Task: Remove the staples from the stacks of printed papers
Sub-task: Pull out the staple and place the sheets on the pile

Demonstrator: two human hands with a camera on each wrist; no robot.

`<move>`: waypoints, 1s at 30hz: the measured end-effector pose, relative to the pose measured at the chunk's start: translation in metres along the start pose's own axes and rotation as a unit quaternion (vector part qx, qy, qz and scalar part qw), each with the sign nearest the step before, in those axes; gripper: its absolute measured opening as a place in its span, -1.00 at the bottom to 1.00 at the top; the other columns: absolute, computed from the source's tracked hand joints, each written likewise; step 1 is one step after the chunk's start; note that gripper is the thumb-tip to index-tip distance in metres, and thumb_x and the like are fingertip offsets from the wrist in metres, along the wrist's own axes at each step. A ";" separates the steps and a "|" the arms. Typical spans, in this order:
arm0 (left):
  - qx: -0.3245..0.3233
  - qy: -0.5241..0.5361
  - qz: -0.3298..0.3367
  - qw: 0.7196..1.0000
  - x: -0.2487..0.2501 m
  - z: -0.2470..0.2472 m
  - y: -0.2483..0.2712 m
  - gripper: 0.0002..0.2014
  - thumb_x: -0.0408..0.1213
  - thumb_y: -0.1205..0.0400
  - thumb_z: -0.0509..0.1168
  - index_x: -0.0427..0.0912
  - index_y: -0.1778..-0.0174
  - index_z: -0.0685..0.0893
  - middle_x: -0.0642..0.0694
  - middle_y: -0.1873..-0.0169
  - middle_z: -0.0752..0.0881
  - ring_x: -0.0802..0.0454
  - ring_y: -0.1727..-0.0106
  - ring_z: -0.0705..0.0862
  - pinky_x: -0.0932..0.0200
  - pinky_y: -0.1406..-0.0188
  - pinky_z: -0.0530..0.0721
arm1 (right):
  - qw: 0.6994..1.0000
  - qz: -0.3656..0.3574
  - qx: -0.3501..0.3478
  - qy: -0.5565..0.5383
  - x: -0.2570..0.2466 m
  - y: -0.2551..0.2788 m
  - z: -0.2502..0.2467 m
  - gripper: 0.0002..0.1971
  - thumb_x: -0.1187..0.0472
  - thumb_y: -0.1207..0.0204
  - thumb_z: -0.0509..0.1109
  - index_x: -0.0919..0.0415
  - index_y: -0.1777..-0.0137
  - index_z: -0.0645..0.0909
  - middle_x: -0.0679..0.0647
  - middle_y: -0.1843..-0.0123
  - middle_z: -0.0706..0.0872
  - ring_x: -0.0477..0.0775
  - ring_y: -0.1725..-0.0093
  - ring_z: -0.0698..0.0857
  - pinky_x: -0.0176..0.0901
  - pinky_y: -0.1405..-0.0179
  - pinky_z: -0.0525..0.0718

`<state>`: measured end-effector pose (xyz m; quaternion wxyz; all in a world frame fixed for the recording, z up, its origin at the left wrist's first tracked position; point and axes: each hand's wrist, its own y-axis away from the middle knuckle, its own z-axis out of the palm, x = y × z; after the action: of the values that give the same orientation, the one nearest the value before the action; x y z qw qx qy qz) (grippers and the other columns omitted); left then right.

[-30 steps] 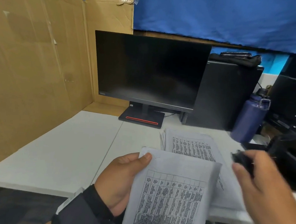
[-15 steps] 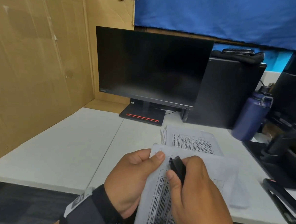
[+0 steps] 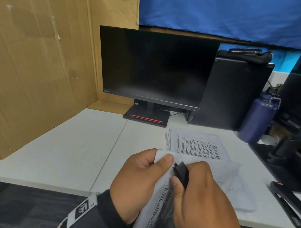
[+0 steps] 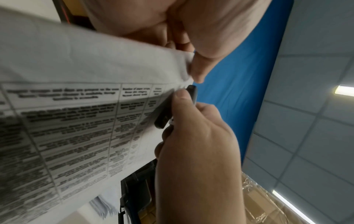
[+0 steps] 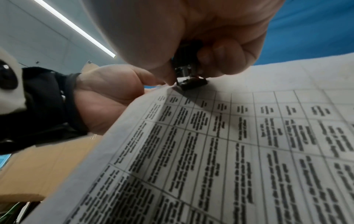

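My left hand (image 3: 141,175) pinches the top left corner of a stapled stack of printed papers (image 3: 159,208), thumb on top, and holds it up over the desk's near edge. My right hand (image 3: 199,197) grips a small black staple remover (image 3: 181,172) whose tip sits at that corner, just beside the left thumb. The staple itself is barely visible as a thin dark line there. The left wrist view shows the staple remover (image 4: 172,109) against the printed stack (image 4: 76,121). In the right wrist view the staple remover's jaws (image 5: 189,81) touch the printed stack (image 5: 229,144).
Another stack of printed papers (image 3: 197,145) lies on the white desk (image 3: 63,152) beyond my hands. A black stapler (image 3: 289,203) lies at the right edge. A monitor (image 3: 154,68), a computer tower (image 3: 234,94) and a blue bottle (image 3: 258,117) stand at the back; cardboard walls (image 3: 33,70) the left.
My right hand came in from the right with the staple remover and set its tip at the paper corner held by my left hand. The stack rose slightly.
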<state>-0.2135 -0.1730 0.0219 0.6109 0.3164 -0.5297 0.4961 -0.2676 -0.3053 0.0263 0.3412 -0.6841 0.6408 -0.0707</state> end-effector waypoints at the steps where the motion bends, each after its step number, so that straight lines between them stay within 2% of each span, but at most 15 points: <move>1: 0.004 -0.002 0.000 1.000 0.000 -0.001 0.000 -0.70 -0.03 -0.57 0.42 -0.20 0.02 0.86 -0.30 0.24 0.84 -0.12 0.25 0.75 -0.05 0.10 0.67 | 1.000 0.003 -0.003 -0.001 -0.001 0.001 0.000 -0.78 -0.14 -0.56 0.13 0.00 0.06 0.34 -0.06 0.24 0.43 0.06 0.53 0.52 -0.17 0.64 0.26; 3: 0.004 -0.008 0.003 1.000 0.000 -0.001 0.000 -0.73 -0.05 -0.60 0.46 -0.20 0.04 0.87 -0.32 0.25 0.85 -0.12 0.27 0.75 -0.04 0.12 0.69 | 1.000 0.012 -0.008 -0.010 -0.002 0.002 -0.001 -0.82 -0.16 -0.61 0.06 -0.09 0.05 0.28 -0.12 0.26 0.40 0.03 0.52 0.46 -0.14 0.63 0.32; 5: -0.001 0.001 0.007 1.000 -0.001 0.001 0.003 -0.76 -0.08 -0.62 0.47 -0.19 0.01 0.88 -0.25 0.25 0.87 -0.05 0.28 0.79 0.04 0.16 0.72 | 0.996 0.047 -0.045 -0.066 -0.003 0.002 -0.003 -0.78 -0.31 -0.60 -0.13 -0.23 0.07 0.16 -0.19 0.26 0.44 -0.07 0.44 0.49 -0.04 0.51 0.49; 7: -0.005 0.007 0.014 1.000 0.000 0.004 0.007 -0.75 -0.10 -0.55 0.42 -0.14 0.00 0.90 -0.17 0.19 0.90 0.02 0.23 0.82 0.12 0.17 0.74 | 0.987 0.058 -0.067 -0.131 -0.001 0.003 -0.005 -0.62 -0.43 -0.38 -0.17 -0.21 0.05 0.20 -0.24 0.19 0.51 -0.14 0.29 0.58 -0.25 0.38 0.51; 9: -0.001 -0.007 0.031 0.999 0.001 0.005 0.009 -0.76 -0.09 -0.53 0.40 -0.07 0.03 0.92 -0.08 0.19 0.90 0.10 0.21 0.82 0.21 0.17 0.72 | 0.985 0.056 -0.066 -0.149 -0.001 0.003 -0.006 -0.63 -0.42 -0.40 -0.14 -0.23 0.00 0.23 -0.24 0.18 0.54 -0.21 0.20 0.62 -0.33 0.38 0.52; 12: 0.004 -0.034 0.049 0.998 0.000 0.006 0.009 -0.78 -0.06 -0.57 0.41 -0.09 0.18 0.89 -0.13 0.29 0.87 0.05 0.26 0.77 0.12 0.17 0.69 | 0.999 0.013 -0.012 -0.049 -0.003 0.002 -0.008 -0.82 -0.19 -0.68 -0.02 -0.16 0.03 0.28 -0.13 0.26 0.52 -0.09 0.48 0.55 -0.24 0.62 0.37; 15: 0.012 -0.054 0.052 0.997 -0.004 0.004 0.009 -0.76 -0.05 -0.63 0.46 -0.10 0.26 0.85 -0.25 0.26 0.87 -0.06 0.23 0.77 -0.09 0.07 0.72 | 0.998 -0.030 0.006 0.046 0.000 -0.001 -0.006 -0.77 -0.08 -0.58 0.16 0.08 0.10 0.40 0.02 0.26 0.45 0.10 0.54 0.47 -0.13 0.62 0.20; 18: 0.014 -0.045 0.048 0.998 -0.006 0.004 0.009 -0.77 -0.05 -0.65 0.44 -0.05 0.25 0.84 -0.30 0.24 0.86 -0.04 0.26 0.75 0.04 0.19 0.68 | 0.999 -0.024 -0.024 0.013 0.006 -0.003 -0.009 -0.83 -0.11 -0.68 0.09 -0.06 0.05 0.34 -0.07 0.26 0.47 0.00 0.52 0.47 -0.17 0.67 0.27; 19: 0.014 -0.041 0.044 0.998 -0.005 0.005 0.009 -0.76 -0.04 -0.65 0.44 -0.05 0.28 0.83 -0.29 0.29 0.83 -0.01 0.32 0.70 0.13 0.28 0.65 | 0.999 0.003 -0.048 -0.022 0.006 -0.004 -0.010 -0.83 -0.23 -0.62 0.02 -0.19 0.04 0.27 -0.15 0.24 0.50 -0.08 0.47 0.50 -0.17 0.63 0.37; 21: 0.017 -0.030 0.038 0.999 -0.002 0.007 0.010 -0.78 -0.04 -0.54 0.41 -0.05 0.35 0.81 -0.13 0.44 0.72 0.09 0.44 0.60 0.28 0.43 0.58 | 0.985 0.063 -0.090 -0.134 0.006 -0.004 -0.010 -0.70 -0.41 -0.42 -0.05 -0.30 -0.01 0.22 -0.24 0.18 0.57 -0.14 0.23 0.63 -0.29 0.38 0.55; 23: 0.020 -0.027 0.037 0.999 0.001 0.008 0.010 -0.78 -0.04 -0.50 0.40 -0.07 0.34 0.82 -0.03 0.47 0.68 0.10 0.43 0.59 0.25 0.38 0.59 | 0.982 0.067 -0.076 -0.162 0.009 -0.002 -0.006 -0.65 -0.45 -0.36 -0.05 -0.38 -0.07 0.21 -0.27 0.16 0.60 -0.29 0.06 0.62 -0.36 0.29 0.57; 25: 0.021 -0.047 0.050 0.997 0.000 0.006 0.009 -0.75 -0.02 -0.56 0.44 -0.12 0.28 0.82 -0.10 0.40 0.73 0.05 0.33 0.63 0.09 0.18 0.65 | 0.991 0.023 -0.058 -0.115 0.009 -0.003 -0.005 -0.74 -0.39 -0.46 -0.01 -0.31 -0.01 0.22 -0.26 0.19 0.56 -0.17 0.26 0.62 -0.36 0.46 0.49; 27: 0.016 -0.057 0.050 0.997 -0.001 0.004 0.009 -0.68 0.02 -0.61 0.49 -0.20 0.24 0.81 -0.26 0.33 0.75 -0.03 0.26 0.65 -0.04 0.09 0.66 | 0.998 -0.039 -0.013 -0.042 0.010 -0.006 -0.007 -0.84 -0.21 -0.57 0.13 -0.24 -0.04 0.27 -0.16 0.19 0.53 -0.11 0.46 0.47 -0.46 0.56 0.30; 29: 0.017 -0.039 0.033 0.999 -0.001 0.003 0.008 -0.67 0.02 -0.57 0.51 -0.22 0.23 0.82 -0.26 0.30 0.75 -0.06 0.26 0.66 -0.02 0.11 0.68 | 0.998 -0.057 0.008 -0.019 0.013 -0.006 -0.004 -0.83 -0.06 -0.61 0.24 -0.05 -0.08 0.38 -0.07 0.15 0.53 -0.05 0.43 0.49 -0.42 0.59 0.23; 30: 0.016 -0.035 0.029 0.999 -0.001 0.003 0.007 -0.68 0.02 -0.57 0.52 -0.21 0.23 0.83 -0.23 0.30 0.76 -0.06 0.26 0.67 0.00 0.12 0.70 | 0.998 -0.055 0.022 -0.017 0.014 -0.005 -0.002 -0.84 -0.02 -0.64 0.27 -0.02 -0.10 0.40 -0.06 0.13 0.54 -0.02 0.39 0.54 -0.36 0.55 0.29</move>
<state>-0.2212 -0.1734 0.0205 0.5725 0.3280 -0.5513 0.5106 -0.2620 -0.3191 0.0259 0.3630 -0.7119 0.5941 -0.0919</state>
